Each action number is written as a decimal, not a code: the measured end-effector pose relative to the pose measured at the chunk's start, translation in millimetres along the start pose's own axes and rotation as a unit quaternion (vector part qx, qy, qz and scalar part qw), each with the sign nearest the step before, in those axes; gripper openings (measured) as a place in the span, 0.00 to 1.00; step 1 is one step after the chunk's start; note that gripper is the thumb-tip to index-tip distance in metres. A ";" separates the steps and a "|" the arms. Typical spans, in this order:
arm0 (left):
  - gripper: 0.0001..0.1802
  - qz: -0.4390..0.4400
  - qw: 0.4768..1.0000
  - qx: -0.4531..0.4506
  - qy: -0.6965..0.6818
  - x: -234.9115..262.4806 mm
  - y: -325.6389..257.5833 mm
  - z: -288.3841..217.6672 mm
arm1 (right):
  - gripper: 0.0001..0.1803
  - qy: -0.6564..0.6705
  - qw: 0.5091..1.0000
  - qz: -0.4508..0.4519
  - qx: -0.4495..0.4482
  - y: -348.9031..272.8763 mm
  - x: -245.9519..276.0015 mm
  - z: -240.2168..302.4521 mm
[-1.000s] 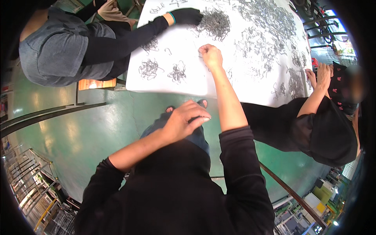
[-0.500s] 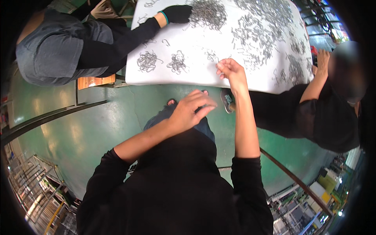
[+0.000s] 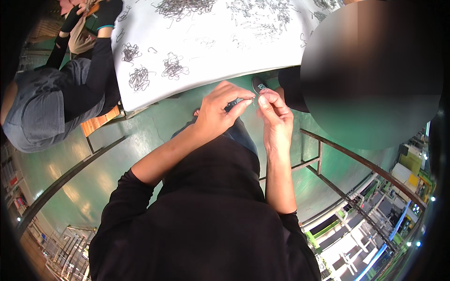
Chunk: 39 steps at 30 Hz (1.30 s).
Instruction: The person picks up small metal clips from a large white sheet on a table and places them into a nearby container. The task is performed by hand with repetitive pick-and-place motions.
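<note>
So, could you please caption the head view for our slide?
Left hand and right hand pinch a small bent grey wire piece below the white table.

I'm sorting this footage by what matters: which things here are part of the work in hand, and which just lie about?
In hand:
- small wire piece, pinched between both hands
- left hand
- right hand

Lying about:
- tangled wire bundles on the white table
- loose wire pile further up the table
- wooden stool
- metal rail

Thin metal wire clips [image 3: 180,8], matt white tabletop [image 3: 225,56]
</note>
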<state>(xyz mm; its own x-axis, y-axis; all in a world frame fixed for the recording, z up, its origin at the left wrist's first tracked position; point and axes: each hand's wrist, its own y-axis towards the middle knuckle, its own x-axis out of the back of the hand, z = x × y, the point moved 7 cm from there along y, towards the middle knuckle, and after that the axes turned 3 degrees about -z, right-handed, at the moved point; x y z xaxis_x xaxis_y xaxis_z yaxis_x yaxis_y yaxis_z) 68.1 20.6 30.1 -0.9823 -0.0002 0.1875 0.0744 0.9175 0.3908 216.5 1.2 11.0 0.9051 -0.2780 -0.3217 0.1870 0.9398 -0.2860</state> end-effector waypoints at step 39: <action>0.08 0.127 0.924 0.338 -0.128 -62.8 76.3 94.2 | 0.04 -0.259 0.929 -0.098 0.245 47.7 28.4 6.2</action>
<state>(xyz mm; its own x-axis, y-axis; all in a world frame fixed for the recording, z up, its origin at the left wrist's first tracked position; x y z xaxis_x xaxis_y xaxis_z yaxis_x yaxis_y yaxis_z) 119.2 128.1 -36.9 -0.9625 0.2649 -0.0581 0.2698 0.9136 -0.3043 253.5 39.3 -6.2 0.8736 -0.4403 0.2073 0.4045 0.8938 0.1938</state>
